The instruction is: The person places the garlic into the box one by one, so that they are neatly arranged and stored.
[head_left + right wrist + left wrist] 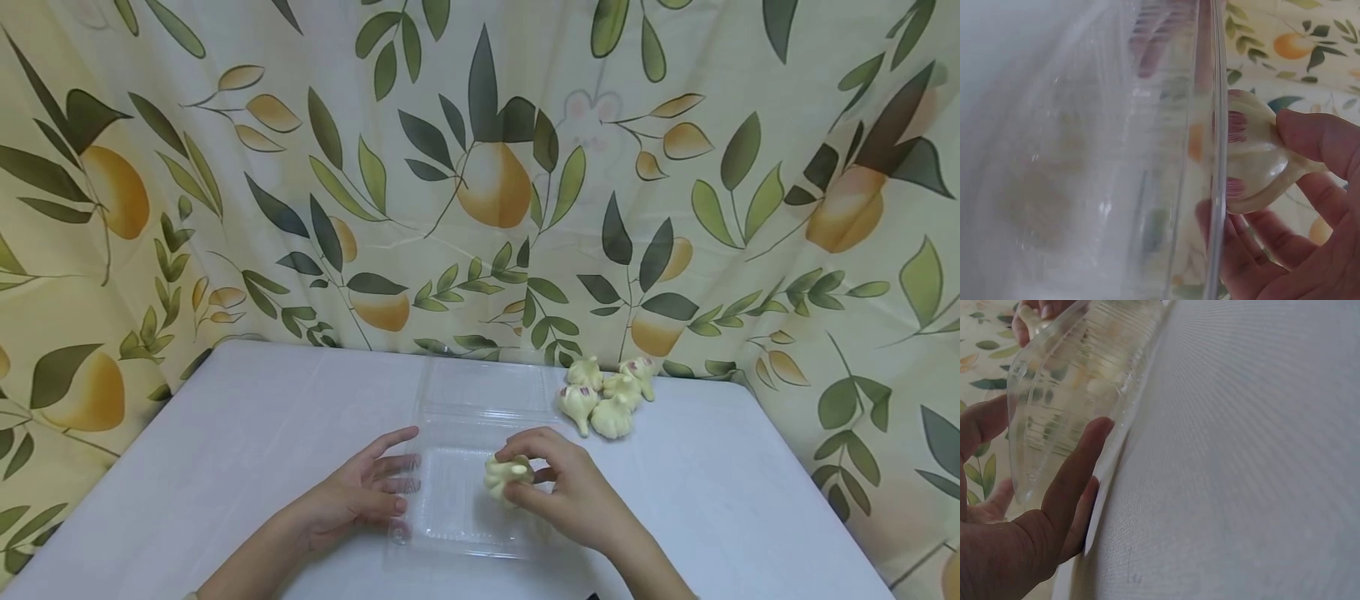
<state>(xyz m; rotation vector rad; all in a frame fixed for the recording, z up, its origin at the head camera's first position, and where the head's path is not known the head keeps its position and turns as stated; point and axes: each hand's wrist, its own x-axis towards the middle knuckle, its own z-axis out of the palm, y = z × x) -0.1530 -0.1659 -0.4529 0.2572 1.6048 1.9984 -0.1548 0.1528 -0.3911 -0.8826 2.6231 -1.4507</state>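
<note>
My right hand point(566, 492) pinches a pale garlic bulb point(501, 481) between thumb and fingers, over the base of a clear plastic container point(450, 515). In the right wrist view, purplish streaks mark the bulb point(1254, 147), which is at the container's rim point(1219, 150). My left hand point(363, 492) is at the container's left side, its fingers spread and loosely straight. From the left wrist, its thumb and fingers appear along the outside of the clear wall point(1054, 406). The container's lid point(483, 387) lies folded back, away from me.
Several more garlic bulbs point(611, 417) are grouped at the back right of the white table point(285, 433), right of the lid. Behind the table's far edge hangs a curtain point(450, 250) printed with fruit and leaves.
</note>
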